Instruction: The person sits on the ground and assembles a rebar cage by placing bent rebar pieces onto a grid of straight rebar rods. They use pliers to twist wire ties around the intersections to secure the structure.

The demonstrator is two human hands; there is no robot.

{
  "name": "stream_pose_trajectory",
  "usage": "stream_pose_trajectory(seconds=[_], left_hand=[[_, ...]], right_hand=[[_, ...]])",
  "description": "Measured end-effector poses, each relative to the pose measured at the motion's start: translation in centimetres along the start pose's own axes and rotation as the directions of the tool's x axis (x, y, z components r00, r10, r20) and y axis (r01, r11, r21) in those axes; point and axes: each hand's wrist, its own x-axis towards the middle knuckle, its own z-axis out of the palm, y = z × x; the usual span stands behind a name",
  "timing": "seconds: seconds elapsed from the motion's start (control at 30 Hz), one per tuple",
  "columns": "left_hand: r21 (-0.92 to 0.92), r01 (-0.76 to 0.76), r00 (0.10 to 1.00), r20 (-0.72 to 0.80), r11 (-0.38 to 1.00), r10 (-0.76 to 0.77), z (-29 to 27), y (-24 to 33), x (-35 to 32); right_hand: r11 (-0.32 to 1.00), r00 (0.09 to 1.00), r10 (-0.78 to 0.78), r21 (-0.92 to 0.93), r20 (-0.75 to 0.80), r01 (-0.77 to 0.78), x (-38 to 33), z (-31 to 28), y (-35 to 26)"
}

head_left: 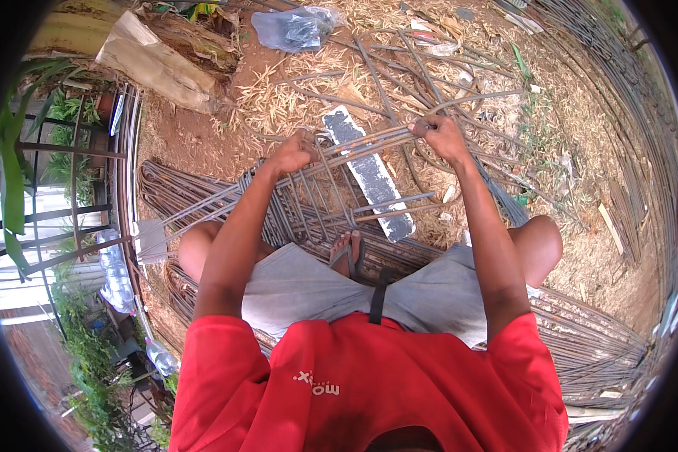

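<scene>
Grasping metal rods (pixel 369 143) with left grip (pixel 295 153) and right grip (pixel 439 138), upper middle of frame; holding them across grey board (pixel 371 175)

The shirt (pixel 429 369) is red (marked in white), the shorts (pixel 294 286) pale grey, the rods (pixel 365 143) brownish-grey, the board (pixel 374 181) dark grey, white-edged.

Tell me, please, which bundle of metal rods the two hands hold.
The slim bundle crossing over the grey board, between the left hand and the right hand. Other rods, such as the pile at lower right, are in neither hand.
</scene>
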Motion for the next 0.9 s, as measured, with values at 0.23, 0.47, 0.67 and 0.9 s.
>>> stream_pose_trajectory(seconds=[0.23,0.47,0.67,0.9], left_hand=[[-0.192,-0.048,0.999,0.012,0.980,0.052,-0.8,-1.0,1.5],[0.022,-0.255,0.949,-0.187,0.967,0.255,-1.1,-1.0,1.4],[0.061,-0.207,0.964,-0.158,0.976,0.214,-0.7,-0.3,1.6],[0.098,-0.178,0.971,-0.145,0.979,0.191,0.0,0.9,1.4]], right_hand=[[0.987,0.987,0.030,0.162,-0.161,-0.003,1.7,1.5,-0.7],[0.990,0.977,0.075,0.136,-0.200,-0.049,4.5,2.2,-1.8],[0.985,0.980,0.037,0.170,-0.193,-0.004,5.3,2.1,-1.6],[0.994,0.957,0.060,-0.072,-0.283,-0.083,0.5,-0.3,-3.6]])
